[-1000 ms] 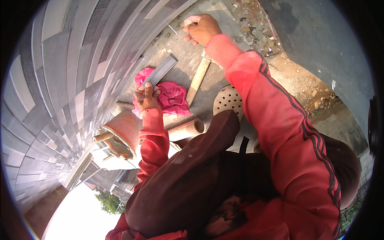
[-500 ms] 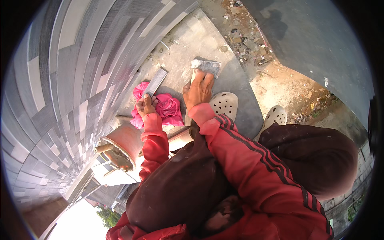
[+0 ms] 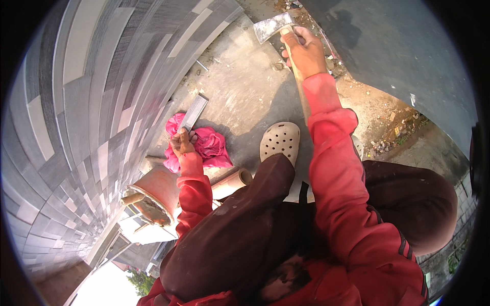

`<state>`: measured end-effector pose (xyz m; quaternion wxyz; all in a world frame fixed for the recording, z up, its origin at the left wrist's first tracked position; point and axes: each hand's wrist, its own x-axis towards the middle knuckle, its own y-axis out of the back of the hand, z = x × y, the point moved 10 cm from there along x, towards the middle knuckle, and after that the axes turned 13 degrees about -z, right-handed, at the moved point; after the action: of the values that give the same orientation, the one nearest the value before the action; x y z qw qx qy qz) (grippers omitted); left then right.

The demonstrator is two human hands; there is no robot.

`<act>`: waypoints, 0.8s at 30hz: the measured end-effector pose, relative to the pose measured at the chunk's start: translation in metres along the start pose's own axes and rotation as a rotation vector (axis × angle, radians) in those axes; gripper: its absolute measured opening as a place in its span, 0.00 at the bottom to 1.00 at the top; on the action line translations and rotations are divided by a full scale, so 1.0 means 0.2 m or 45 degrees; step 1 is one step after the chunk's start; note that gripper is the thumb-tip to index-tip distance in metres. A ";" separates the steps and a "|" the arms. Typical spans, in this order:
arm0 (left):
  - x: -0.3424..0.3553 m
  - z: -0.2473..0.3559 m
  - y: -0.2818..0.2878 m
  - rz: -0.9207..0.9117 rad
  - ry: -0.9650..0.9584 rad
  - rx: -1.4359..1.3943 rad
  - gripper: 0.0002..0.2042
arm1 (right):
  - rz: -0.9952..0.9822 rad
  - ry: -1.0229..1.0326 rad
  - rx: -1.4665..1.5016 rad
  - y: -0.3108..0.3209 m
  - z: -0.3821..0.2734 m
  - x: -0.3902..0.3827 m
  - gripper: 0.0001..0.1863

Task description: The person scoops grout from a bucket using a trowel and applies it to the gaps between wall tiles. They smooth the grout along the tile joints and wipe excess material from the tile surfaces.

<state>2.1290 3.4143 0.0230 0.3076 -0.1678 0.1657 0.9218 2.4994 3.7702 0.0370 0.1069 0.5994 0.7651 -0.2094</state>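
My left hand [image 3: 184,140] pinches a narrow grey tile strip [image 3: 196,107] over a bunched pink cloth or bag [image 3: 213,149]. Up at the top, my right hand [image 3: 303,53] grips a wooden-handled tool [image 3: 300,92] with a flat, worn metal head [image 3: 270,26], like a hatchet. The handle runs down behind my wrist. The shadowed concrete slab [image 3: 235,66] lies beneath both.
A tiled wall [image 3: 87,127] curves along the left, with a mortar bucket [image 3: 159,188] and a tube [image 3: 229,184] nearby. My beige clog [image 3: 279,140] and bent knees are below. Rubble [image 3: 388,132] borders a dark grey panel or wall [image 3: 408,56] at right.
My right hand came down onto the tool lying on the slab, took hold of it, and has lifted it up and right. My left hand has shifted slightly down with the strip.
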 end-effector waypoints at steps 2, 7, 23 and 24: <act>0.00 0.00 0.01 -0.002 0.015 0.046 0.17 | -0.113 0.002 -0.060 -0.01 0.02 0.07 0.14; -0.02 0.01 0.00 -0.017 -0.011 0.058 0.17 | -0.122 0.017 0.240 -0.07 0.07 0.08 0.16; -0.01 0.01 -0.01 -0.048 -0.008 0.063 0.17 | -0.296 -0.058 0.262 -0.12 0.11 0.22 0.17; 0.00 0.02 -0.01 -0.058 -0.016 0.075 0.17 | -0.296 -0.064 0.290 -0.11 0.12 0.22 0.17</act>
<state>2.1300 3.4169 0.0257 0.3343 -0.1567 0.1871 0.9103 2.4638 3.7935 0.0017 0.0323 0.5096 0.7978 -0.3207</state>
